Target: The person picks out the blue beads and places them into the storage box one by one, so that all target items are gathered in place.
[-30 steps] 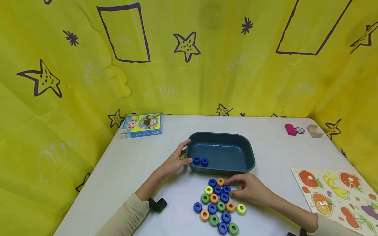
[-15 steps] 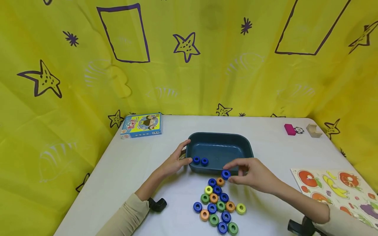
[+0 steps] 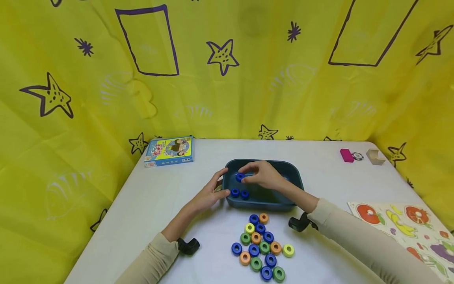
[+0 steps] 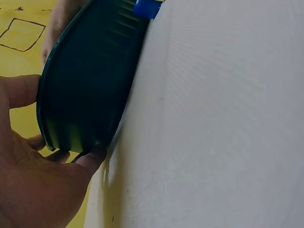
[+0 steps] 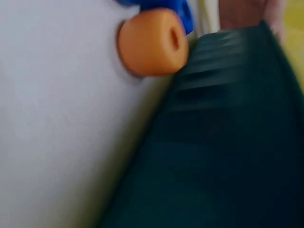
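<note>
A dark teal plastic tray [image 3: 264,205] stands on the table, and my left hand [image 3: 207,196] grips its left end, the thumb by the near corner and the fingers along the side. The left wrist view shows that same hand [image 4: 45,175] around the tray's end wall [image 4: 85,90]. My right hand [image 3: 264,174] reaches in over the tray and pinches a blue bead [image 3: 240,177] between thumb and fingers, near the left side. Two other blue beads [image 3: 235,192] sit inside at the near left corner. The right wrist view does not show the right hand's fingertips.
In front of the tray lies a cluster of blue, green, orange and yellow beads [image 3: 264,247]. A fruit sticker board [image 3: 400,225] is at the right. A blue-yellow box [image 3: 169,151] stands back left; a pink block [image 3: 347,155] and a small cream box [image 3: 375,156] lie back right.
My right hand has picked a blue bead from the right side of the cluster and carried it up and left over the tray. The left hand has stayed on the tray.
</note>
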Motion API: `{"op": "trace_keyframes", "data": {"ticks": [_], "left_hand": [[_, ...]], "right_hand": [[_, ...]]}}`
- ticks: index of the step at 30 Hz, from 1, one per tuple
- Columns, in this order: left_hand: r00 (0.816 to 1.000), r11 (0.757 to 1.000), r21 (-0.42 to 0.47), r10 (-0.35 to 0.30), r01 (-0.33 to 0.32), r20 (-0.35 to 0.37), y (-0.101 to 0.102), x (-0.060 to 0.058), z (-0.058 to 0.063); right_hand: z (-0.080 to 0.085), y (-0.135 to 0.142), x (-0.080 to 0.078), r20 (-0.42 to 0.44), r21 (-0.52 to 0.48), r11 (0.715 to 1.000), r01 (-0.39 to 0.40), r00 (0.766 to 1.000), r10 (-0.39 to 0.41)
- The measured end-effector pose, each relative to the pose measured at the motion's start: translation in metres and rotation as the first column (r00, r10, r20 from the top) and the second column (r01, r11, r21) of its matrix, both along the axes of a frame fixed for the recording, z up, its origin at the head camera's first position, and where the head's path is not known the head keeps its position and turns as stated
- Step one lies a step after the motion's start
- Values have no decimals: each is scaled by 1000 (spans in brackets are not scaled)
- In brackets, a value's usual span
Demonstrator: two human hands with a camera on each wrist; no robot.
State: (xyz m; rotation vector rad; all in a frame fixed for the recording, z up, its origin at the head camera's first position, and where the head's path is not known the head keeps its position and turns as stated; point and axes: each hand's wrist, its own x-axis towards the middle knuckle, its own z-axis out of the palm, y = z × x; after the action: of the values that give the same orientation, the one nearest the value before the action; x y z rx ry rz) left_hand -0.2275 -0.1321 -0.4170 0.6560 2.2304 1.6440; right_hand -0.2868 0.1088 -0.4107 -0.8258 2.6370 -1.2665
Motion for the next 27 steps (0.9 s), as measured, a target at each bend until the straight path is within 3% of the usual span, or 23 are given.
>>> {"op": "trace_keyframes", "data": {"ticks": [5,15,23,27], "left_hand": [[1000,1000,-4,-5,5,10,-1,-1,-1],[1000,1000,5,-13,13,14,-1,-1,0],[1000,1000,-12,-6,6,16,0,0,2],[1000,1000,-4,3,-3,22,0,-6,-8]], "right_hand": [[-16,-10,-15,43,34,998,-53,998,51],[-25,-15,-29,113,19,994,-105,988,102],[-28,-18,-29,197,17,995,-101,976,96],[-22,-16,-26,206,-6,993,-121,971,120]]}}
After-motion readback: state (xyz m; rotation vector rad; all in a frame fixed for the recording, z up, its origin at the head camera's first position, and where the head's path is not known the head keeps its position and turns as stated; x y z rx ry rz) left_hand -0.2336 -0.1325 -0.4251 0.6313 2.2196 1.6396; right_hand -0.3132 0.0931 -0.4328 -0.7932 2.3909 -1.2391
